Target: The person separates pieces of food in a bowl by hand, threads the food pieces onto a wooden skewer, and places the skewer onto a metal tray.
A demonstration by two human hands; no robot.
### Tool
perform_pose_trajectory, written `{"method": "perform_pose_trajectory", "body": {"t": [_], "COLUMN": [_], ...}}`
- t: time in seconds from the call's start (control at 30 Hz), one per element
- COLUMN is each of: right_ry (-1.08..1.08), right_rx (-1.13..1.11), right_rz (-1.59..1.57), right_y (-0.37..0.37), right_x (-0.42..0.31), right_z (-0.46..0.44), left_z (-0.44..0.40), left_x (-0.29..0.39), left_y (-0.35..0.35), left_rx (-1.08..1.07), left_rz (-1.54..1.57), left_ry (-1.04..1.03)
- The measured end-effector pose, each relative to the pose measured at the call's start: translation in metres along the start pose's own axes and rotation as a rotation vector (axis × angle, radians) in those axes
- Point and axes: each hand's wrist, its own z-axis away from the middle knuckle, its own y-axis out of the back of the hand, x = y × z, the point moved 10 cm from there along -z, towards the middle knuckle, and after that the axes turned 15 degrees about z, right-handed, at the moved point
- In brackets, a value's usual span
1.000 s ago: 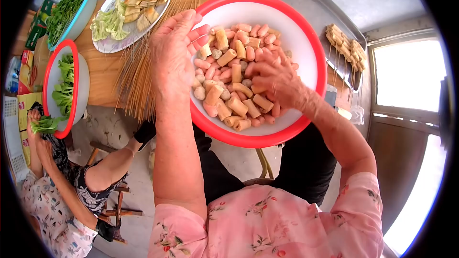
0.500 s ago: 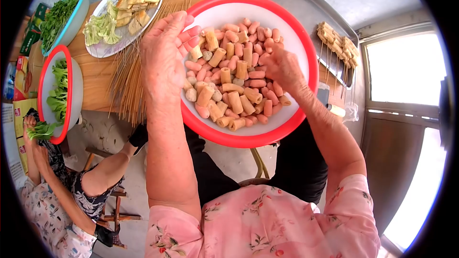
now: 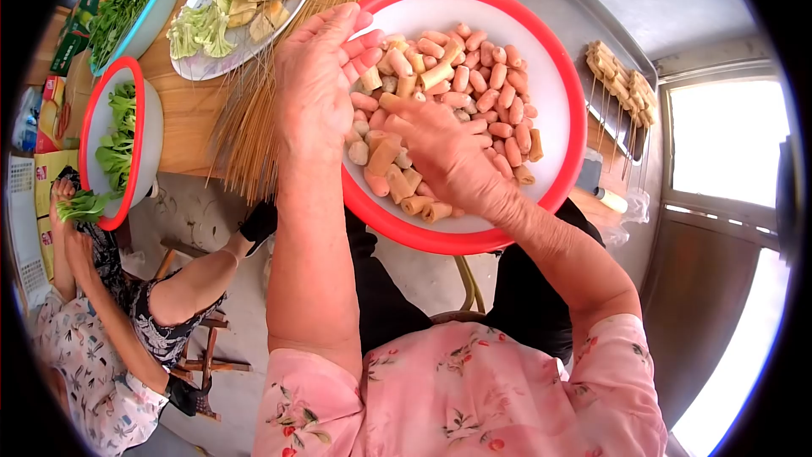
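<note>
A big white bowl with a red rim holds many small pink sausages, tan hollow tube pieces and a few greyish balls. My left hand is raised at the bowl's left rim, palm turned inward, fingers apart and a little bent; nothing shows in it. Over the middle of the bowl my right hand reaches left with fingers stretched among the pieces. A tan tube lies at its fingertips; part of the food is hidden beneath this hand.
Thin wooden skewers lie left of the bowl. Behind them an oval plate bears yellowish slices and pale green pieces. At right, a metal tray holds skewered rolls. Another person handles greens beside a red-rimmed bowl.
My right hand has moved left and lower across the bowl, its fingers now stretched out. My left hand stays at the rim. The whole view has shifted slightly.
</note>
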Motion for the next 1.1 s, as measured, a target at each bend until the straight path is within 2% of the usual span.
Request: {"method": "perform_pose_trajectory", "body": {"t": [0.03,0.17,0.23,0.27,0.3,0.37,0.4,0.47,0.5,0.57,0.63,0.7,0.73,0.83,0.9,0.93,0.97,1.03,1.07,1.1], "right_ry": [0.249,0.342,0.124,-0.084,-0.152,-0.617,-0.615,-0.384,-0.386,-0.26,-0.232,-0.081,-0.079,0.045,0.077,0.042,0.041,-0.238,-0.474,-0.473], "right_rx": [-0.038,-0.085,-0.151,-0.086,-0.042,-0.128,-0.129,0.185,0.184,0.175,-0.028,-0.063,-0.063,0.058,-0.032,-0.056,-0.052,-0.079,-0.203,-0.201], "right_rz": [0.163,0.175,0.069,0.093,-0.001,-0.334,-0.333,0.055,0.053,0.317,0.119,0.134,0.131,0.306,0.361,0.198,0.196,-0.188,-0.474,-0.47], "right_y": [-0.01,-0.046,-0.041,-0.023,-0.034,-0.029,-0.024,0.019,0.017,0.009,-0.023,-0.04,-0.048,-0.054,-0.068,-0.075,-0.076,-0.075,-0.087,-0.078], "right_x": [-0.028,-0.03,0.003,0.022,0.062,0.107,0.11,0.094,0.093,0.07,0.052,0.02,0.015,-0.009,-0.014,-0.008,-0.006,0.02,0.042,0.046], "right_z": [0.003,0.002,-0.014,-0.015,-0.011,0.001,0.0,-0.006,-0.005,-0.011,-0.016,-0.021,-0.025,-0.033,-0.038,-0.039,-0.04,-0.037,-0.032,-0.035], "left_z": [0.0,0.0,0.002,0.003,0.004,0.003,0.003,0.004,0.004,0.003,0.002,0.001,0.0,0.001,0.001,0.001,0.002,0.003,0.002,0.001], "left_x": [0.0,-0.003,-0.003,-0.002,-0.001,0.002,0.0,0.001,0.002,0.003,0.005,0.008,0.009,0.01,0.007,0.008,0.007,0.006,0.007,0.008], "left_y": [0.001,-0.001,0.001,0.002,0.001,0.0,0.003,0.002,-0.001,0.002,0.004,0.008,0.008,0.009,0.008,0.007,0.005,0.006,0.007,0.007], "left_rx": [0.002,-0.013,-0.004,0.001,0.003,0.003,0.016,-0.008,-0.035,-0.023,-0.011,0.008,0.01,0.035,0.023,0.023,0.017,0.014,0.005,-0.007], "left_rz": [-0.003,-0.008,-0.012,-0.016,-0.02,-0.038,-0.058,-0.067,-0.075,-0.062,-0.049,-0.023,-0.025,-0.02,-0.025,-0.029,-0.035,-0.038,-0.067,-0.095], "left_ry": [-0.002,-0.001,-0.003,-0.005,-0.008,-0.011,-0.002,-0.004,-0.011,-0.017,-0.022,-0.033,-0.036,-0.05,-0.042,-0.043,-0.035,-0.026,-0.032,-0.04]}}
